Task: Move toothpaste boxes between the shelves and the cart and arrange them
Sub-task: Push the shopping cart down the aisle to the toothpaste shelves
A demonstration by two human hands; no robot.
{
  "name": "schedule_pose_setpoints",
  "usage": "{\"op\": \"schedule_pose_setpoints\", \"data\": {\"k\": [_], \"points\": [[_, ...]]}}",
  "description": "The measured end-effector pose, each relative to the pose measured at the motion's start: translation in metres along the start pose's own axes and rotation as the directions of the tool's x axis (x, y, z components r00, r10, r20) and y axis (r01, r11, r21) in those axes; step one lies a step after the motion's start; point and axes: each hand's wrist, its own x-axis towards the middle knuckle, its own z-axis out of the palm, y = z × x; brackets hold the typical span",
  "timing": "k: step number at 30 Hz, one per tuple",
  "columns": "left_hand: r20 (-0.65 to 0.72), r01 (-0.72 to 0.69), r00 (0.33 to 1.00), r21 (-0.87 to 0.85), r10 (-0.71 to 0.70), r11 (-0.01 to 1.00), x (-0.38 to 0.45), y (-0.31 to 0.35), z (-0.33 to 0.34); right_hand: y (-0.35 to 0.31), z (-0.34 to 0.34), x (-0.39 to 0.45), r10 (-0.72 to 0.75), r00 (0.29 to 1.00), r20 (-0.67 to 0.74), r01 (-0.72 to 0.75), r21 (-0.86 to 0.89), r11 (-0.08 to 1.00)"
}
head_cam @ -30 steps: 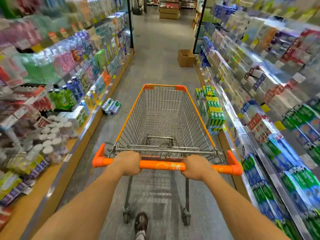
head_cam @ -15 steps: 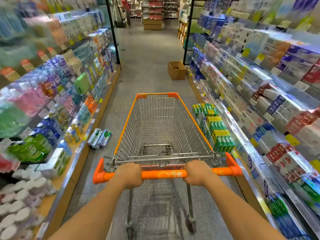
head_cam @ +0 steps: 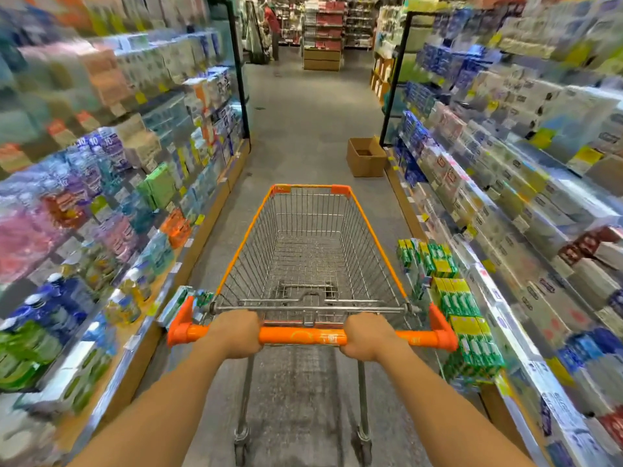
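Gripping the orange handle (head_cam: 301,336), both hands (head_cam: 235,334) (head_cam: 368,336) have rolled the empty cart (head_cam: 312,244) farther up the aisle, nearer the cardboard box (head_cam: 365,158).

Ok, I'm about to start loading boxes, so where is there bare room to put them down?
The cart basket is bare wire end to end. The aisle floor ahead is open up to the cardboard box. The shelves look packed, and green boxes crowd the cart's right side.
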Motion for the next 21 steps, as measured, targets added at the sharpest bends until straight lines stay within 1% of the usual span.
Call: {"op": "schedule_pose_setpoints", "data": {"k": [4, 9, 14, 21], "points": [[0.034, 0.026, 0.999, 0.005, -0.027, 1.0, 0.046, -0.016, -0.025, 0.017, -0.019, 0.056, -0.025, 0.999, 0.032, 0.025, -0.008, 1.0], [0.027, 0.024, 0.999, -0.006, -0.024, 1.0, 0.096, -0.041, -0.049, 0.031, -0.041, 0.116, -0.054, 0.998, 0.024, 0.054, -0.017, 0.998], [0.046, 0.021, 0.999, -0.027, -0.02, 0.999, 0.137, -0.066, -0.064, 0.037, -0.059, 0.163, -0.065, 0.998, 0.02, 0.066, -0.014, 0.998], [0.074, 0.039, 0.997, -0.008, -0.038, 0.999, 0.175, -0.097, -0.08, 0.033, -0.082, 0.211, -0.072, 0.997, 0.032, 0.072, -0.006, 0.997]]}}
